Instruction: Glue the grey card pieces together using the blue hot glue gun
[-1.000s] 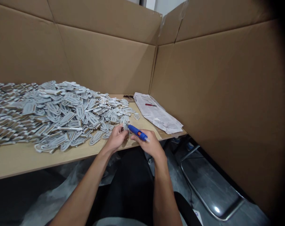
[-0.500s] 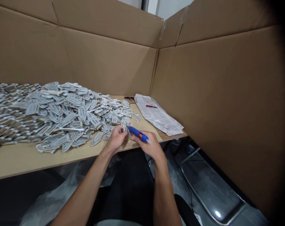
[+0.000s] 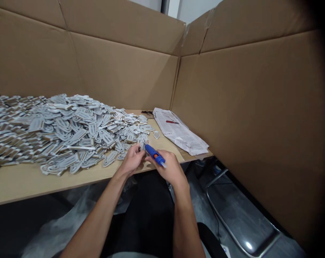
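My right hand [image 3: 170, 165] is closed around a blue glue gun [image 3: 155, 154], with a pale glue stick poking out of its rear end. The gun's tip points away and left, at the small grey-and-white flat piece [image 3: 143, 144] that my left hand [image 3: 133, 157] pinches; whether the tip touches it I cannot tell. Fingers partly cover this piece. Just beyond and left of my hands lies a large heap of similar grey pieces [image 3: 92, 129] with white rims. A single loose piece [image 3: 156, 134] rests on the wooden table [image 3: 25, 182], right of the heap.
Folded newspaper [image 3: 182, 132] lies on the table's right, bearing a red pen-like item [image 3: 172, 122]. Behind it is a dark tangled item [image 3: 147, 113]. Tall cardboard walls [image 3: 119, 68] enclose the back and right. A metal-framed chair [image 3: 240, 215] stands lower right.
My right hand has shifted slightly left with the glue gun, whose rear end has swung left. My left hand stays almost in place with the piece.
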The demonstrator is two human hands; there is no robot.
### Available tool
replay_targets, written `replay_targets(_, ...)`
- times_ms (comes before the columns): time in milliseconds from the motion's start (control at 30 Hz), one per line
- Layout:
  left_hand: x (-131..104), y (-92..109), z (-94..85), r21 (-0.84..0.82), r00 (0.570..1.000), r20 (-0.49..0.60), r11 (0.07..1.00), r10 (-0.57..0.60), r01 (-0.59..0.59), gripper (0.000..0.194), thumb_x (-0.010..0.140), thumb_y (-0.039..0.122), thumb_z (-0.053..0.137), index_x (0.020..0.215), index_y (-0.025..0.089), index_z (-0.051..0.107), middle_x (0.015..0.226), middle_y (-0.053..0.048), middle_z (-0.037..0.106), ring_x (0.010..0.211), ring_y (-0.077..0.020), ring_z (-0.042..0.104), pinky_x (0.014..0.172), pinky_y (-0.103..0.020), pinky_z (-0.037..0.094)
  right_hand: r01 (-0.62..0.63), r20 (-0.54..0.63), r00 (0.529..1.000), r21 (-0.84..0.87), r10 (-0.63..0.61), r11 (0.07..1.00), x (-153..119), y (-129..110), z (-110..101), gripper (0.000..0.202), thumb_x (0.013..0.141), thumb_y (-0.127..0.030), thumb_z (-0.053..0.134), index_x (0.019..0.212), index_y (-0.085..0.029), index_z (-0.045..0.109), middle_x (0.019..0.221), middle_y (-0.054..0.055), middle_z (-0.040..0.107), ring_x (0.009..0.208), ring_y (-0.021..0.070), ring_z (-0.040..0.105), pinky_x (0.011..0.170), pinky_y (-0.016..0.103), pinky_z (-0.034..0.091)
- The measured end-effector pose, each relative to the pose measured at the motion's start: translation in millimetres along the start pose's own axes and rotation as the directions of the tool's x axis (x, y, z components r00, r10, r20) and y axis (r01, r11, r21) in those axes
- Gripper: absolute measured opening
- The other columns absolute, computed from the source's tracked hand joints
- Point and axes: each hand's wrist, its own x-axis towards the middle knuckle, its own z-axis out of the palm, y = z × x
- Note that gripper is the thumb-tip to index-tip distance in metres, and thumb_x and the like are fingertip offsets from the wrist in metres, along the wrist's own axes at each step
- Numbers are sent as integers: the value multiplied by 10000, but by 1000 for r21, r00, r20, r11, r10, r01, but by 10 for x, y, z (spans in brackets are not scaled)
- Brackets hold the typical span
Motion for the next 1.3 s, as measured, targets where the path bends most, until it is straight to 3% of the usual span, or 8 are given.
replay_targets(200, -30, 127, 56, -141, 998, 35, 989, -47, 51, 231, 624, 211, 762, 824, 161, 657, 756, -2, 652, 648, -124, 605, 567, -208, 479, -37, -4, 999, -226, 37, 974, 24, -50, 90, 200, 958, -243, 736, 867, -223, 559, 855, 34, 680, 751, 228, 644, 632, 270, 349)
replay_targets(300, -29, 136, 52, -146, 997, 21, 987, -72, 74, 221, 602, 208, 794, 735, 150, 628, 685, 11, 618, 585, -91, 555, 546, -193, 450, -75, -144, 989, -286, 34, 955, 66, -71, 174, 155, 924, -129, 661, 896, -218, 537, 882, 67, 667, 781, 257, 646, 651, 290, 367)
replay_targets(500, -59, 82, 24, -70, 991, 115, 995, -66, 75, 381, 669, 287, 875, 938, 156, 639, 720, -4, 679, 593, -99, 586, 550, -197, 427, -131, -458, 879, 36, 133, 991, 82, -26, 165, 186, 1027, -398, 574, 952, -230, 547, 846, 71, 674, 748, 258, 661, 681, 309, 476)
replay_targets(700, -120, 114, 5, 98, 958, 278, 994, -77, 51, 439, 723, 421, 890, 951, 176, 606, 723, -27, 729, 587, -127, 636, 544, -208, 429, -223, -401, 819, 436, 410, 872, 54, 225, 93, 443, 999, -637, 572, 978, -201, 647, 927, 109, 744, 858, 277, 738, 815, 351, 574)
replay_targets(867, -123, 144, 35, 176, 959, 261, 982, -114, 69, 492, 630, 466, 942, 888, 133, 688, 713, -47, 725, 614, -149, 667, 583, -235, 489, -27, -349, 836, 745, 423, 667, 126, 308, 72, 494, 948, -670, 619, 986, -179, 659, 1032, 153, 743, 959, 300, 745, 888, 417, 603)
replay_targets(967, -104, 125, 57, 155, 967, 215, 983, -134, 102, 516, 603, 475, 953, 874, 129, 684, 686, -39, 711, 565, -137, 644, 541, -227, 472, 18, -365, 840, 758, 402, 652, 99, 257, -14, 508, 955, -698, 574, 934, -193, 624, 939, 128, 732, 865, 289, 756, 752, 378, 619)
replay_targets(1167, -61, 76, 33, 43, 992, 109, 997, -63, 59, 429, 633, 415, 945, 820, 156, 659, 640, -13, 690, 522, -120, 613, 489, -204, 412, -242, -70, 928, 635, 366, 734, -48, 218, -148, 524, 959, -735, 569, 817, -231, 553, 648, 47, 642, 626, 263, 716, 566, 333, 582)
replay_targets(1300, -83, 85, 11, 111, 978, 209, 994, -16, -7, 356, 672, 388, 926, 862, 154, 736, 732, -40, 730, 596, -142, 649, 570, -237, 490, -235, -257, 884, 477, 390, 847, -7, 236, -79, 481, 954, -710, 594, 905, -232, 581, 777, 70, 701, 749, 287, 739, 694, 367, 611)
